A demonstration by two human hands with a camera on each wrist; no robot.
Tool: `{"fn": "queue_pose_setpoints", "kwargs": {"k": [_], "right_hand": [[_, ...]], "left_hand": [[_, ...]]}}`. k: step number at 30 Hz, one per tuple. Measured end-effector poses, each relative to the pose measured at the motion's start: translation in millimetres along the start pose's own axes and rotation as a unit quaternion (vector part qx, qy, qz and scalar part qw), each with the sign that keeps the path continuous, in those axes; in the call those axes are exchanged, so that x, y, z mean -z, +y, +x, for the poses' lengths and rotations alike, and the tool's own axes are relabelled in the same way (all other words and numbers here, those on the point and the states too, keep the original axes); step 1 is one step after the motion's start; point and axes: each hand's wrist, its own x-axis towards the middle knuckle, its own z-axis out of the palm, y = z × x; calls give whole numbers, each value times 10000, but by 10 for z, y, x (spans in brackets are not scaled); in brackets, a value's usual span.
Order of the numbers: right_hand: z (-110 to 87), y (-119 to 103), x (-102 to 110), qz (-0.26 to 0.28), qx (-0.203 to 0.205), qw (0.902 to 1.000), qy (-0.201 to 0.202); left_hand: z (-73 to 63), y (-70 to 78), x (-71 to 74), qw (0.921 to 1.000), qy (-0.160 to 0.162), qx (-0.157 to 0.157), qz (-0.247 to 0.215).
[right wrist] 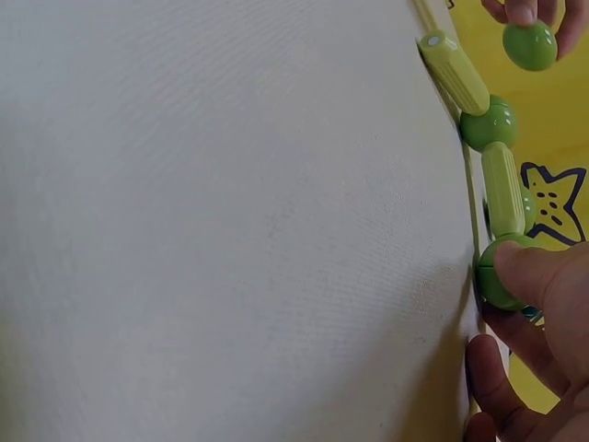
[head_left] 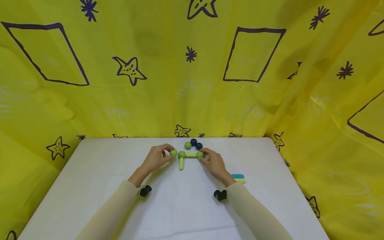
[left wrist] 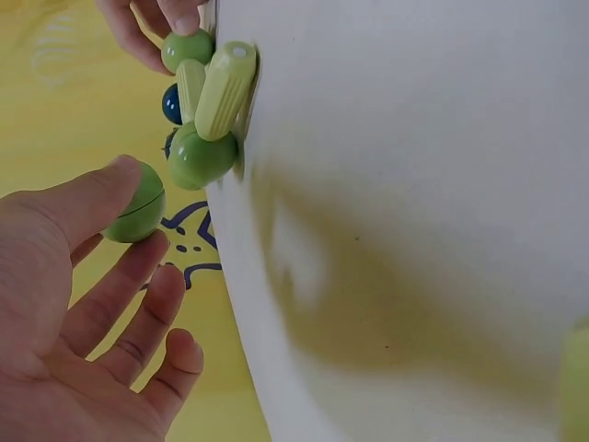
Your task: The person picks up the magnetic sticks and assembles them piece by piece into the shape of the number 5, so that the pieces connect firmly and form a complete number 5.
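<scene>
Between thumb and fingers, my left hand [head_left: 157, 156] pinches a loose green ball [left wrist: 140, 204], held just left of a joined piece and apart from it. That piece has a green corner ball [head_left: 181, 154], a pale green rod [head_left: 190, 155] running right to another green ball [right wrist: 498, 274], and a second pale green rod [head_left: 181, 164] pointing toward me. My right hand [head_left: 213, 161] grips the ball at the piece's right end with thumb and fingers. The far side of that ball is hidden by the fingers in the right wrist view.
Behind the piece lie a green ball [head_left: 187, 145] and two dark blue balls [head_left: 193, 142]. A blue rod [head_left: 238, 176] and a pale green rod [head_left: 240, 180] lie by my right forearm. A yellow patterned curtain [head_left: 162, 100] borders the white table [head_left: 186, 206].
</scene>
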Motion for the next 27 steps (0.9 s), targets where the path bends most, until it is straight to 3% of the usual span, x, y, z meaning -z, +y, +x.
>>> {"fn": "queue_pose_setpoints", "kwargs": {"k": [9,13,20,27], "right_hand": [[7,-2,0,-46,-66,10000,4],[15,7,-2,-104,-90,9999,6],[23,-8,2,-82,-82,9999,-10],[26,-38,7,-130,-75,9999,-47]], "left_hand": [[-203,93,-12,9989,-424,51,-176],[-267,120,-62,9980,-605,-14,-178],[-344,166,-173,9951,-947,193,-186],[-389,184,-246,9951,-952,207,-146]]}}
